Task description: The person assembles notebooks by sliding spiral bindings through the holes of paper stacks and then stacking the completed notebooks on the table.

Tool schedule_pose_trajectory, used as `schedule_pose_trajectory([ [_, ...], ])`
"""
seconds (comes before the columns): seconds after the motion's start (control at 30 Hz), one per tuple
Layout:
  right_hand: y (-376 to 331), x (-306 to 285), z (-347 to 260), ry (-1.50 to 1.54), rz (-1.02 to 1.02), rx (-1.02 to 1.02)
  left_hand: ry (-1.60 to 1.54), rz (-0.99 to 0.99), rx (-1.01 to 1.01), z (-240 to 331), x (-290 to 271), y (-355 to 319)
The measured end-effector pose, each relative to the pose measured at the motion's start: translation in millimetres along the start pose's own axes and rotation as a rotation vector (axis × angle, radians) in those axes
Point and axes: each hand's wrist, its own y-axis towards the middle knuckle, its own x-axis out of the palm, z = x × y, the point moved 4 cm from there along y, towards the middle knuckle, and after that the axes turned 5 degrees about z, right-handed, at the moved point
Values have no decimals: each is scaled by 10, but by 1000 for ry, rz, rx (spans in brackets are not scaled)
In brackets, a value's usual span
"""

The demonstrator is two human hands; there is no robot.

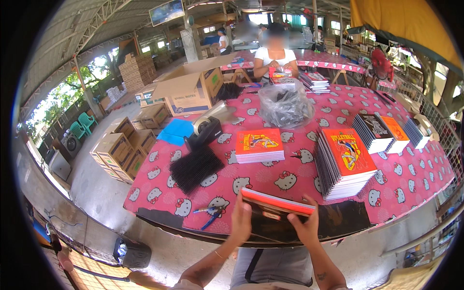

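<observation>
Between my two hands, tilted over the near table edge, is a notebook with an orange-red cover and a white page edge. My left hand grips its left end, and my right hand grips its right end with the thumb along the near side. Whether the dark area just below it is part of the notebook or the table's dark strip, I cannot tell. Blue-handled pliers lie left of my left hand. Beyond the hands sit a short stack of orange notebooks and a tall stack of spiral-bound orange ones.
On the pink patterned table are black binding coils, a tape dispenser, a blue sheet, a clear plastic bag and more notebook stacks. A large cardboard box stands far left. A person works opposite.
</observation>
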Motion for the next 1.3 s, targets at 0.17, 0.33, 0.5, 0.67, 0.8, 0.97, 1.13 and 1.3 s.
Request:
schedule_pose_trajectory([
  [0.17,165,-626,265,11,-42,68,818,-88,322,-105,-420,913],
  [0.33,143,-634,343,46,-49,74,1358,-1,507,-833,-1040,1399],
  [0.5,206,-613,329,24,-80,86,1481,261,683,-641,-991,1452],
  [0.67,267,-576,161,30,-139,63,1642,175,533,-635,-1072,1592],
  [0.8,264,-537,197,76,-128,89,1585,106,561,-789,-1230,1339],
  [0.97,261,-625,316,112,-135,117,1396,56,496,-459,-1004,1350],
  [1.13,281,-609,400,93,-187,137,1286,264,667,-276,-1063,1364],
  [1.3,334,-767,-244,-143,-90,-273,1336,171,583,136,-831,1299],
])
